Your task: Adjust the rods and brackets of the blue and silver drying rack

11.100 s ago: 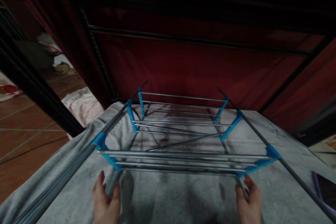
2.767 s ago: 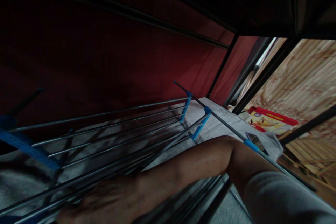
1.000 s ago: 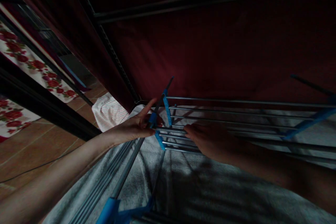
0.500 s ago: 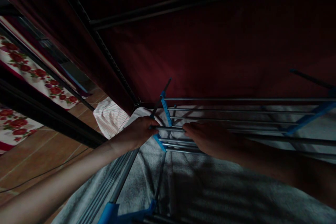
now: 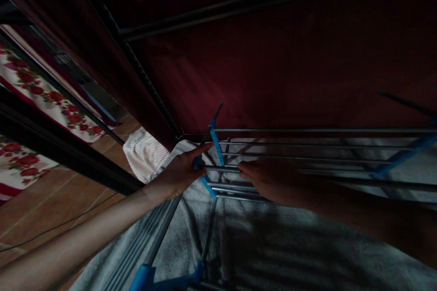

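Observation:
A drying rack with grey metal rods and blue plastic joints (image 5: 217, 145) stands on a grey blanket. My left hand (image 5: 182, 170) is closed around the rack's corner, where a dark leg meets the end of a thick crossbar (image 5: 221, 168). Its thumb lies stretched along the leg, and its other fingers are partly hidden. Further right, my right hand (image 5: 273, 179) grips the same crossbar, its fingers wrapped over the top. A short length of bar shows between the two hands.
The grey blanket (image 5: 273, 241) spreads beneath the rack. Dark red fabric (image 5: 273, 72) on a black frame (image 5: 205, 13) rises just behind. At left are a striped cloth (image 5: 145, 152), brown floor tiles (image 5: 68, 200) and rose-patterned fabric (image 5: 54, 100).
My left thumb has lifted off the crossbar and now points up along the dark leg. The right hand keeps its grip, and the rack has hardly moved.

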Demonstrator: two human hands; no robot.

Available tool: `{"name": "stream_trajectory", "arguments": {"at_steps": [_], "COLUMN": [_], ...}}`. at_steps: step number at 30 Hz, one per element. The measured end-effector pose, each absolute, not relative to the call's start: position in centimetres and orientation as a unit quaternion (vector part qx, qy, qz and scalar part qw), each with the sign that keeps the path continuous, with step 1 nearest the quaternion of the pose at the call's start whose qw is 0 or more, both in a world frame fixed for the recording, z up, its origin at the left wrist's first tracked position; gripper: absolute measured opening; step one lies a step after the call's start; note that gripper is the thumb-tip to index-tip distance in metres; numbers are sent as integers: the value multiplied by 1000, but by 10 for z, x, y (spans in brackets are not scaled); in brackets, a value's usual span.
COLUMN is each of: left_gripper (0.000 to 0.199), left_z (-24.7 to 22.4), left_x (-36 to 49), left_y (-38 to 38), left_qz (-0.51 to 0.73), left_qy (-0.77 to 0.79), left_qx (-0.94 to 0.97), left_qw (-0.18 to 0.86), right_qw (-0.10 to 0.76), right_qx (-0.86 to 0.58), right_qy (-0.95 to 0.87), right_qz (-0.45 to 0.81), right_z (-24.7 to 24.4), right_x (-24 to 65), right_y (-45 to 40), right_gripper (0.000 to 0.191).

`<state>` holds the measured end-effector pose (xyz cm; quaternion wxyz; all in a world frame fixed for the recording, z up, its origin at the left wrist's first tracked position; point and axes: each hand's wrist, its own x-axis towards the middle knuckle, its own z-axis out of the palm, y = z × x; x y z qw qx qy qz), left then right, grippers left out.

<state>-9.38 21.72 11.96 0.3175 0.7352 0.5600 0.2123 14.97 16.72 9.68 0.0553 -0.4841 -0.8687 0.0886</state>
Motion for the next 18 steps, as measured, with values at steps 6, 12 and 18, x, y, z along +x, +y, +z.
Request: {"name": "stream_trajectory", "arguments": {"at_steps": [6,12,18], "left_gripper": [89,44,44], "left_z": [107,101,102], "left_x": [-97,-102,-99], "left_y": [209,214,217], "left_qz": [307,288,288], "left_qy": [544,541,542], "left_qx": [668,686,690], "left_qw": [405,391,385], "right_qw": [86,125,119], "right_qx": [-473,-462,-463], "right_qy": [-868,-862,-864], "right_qz": [124,165,157], "right_z": [97,96,95], "right_x": [153,158,160], "right_y": [171,178,178], "right_gripper": [25,29,28]}}
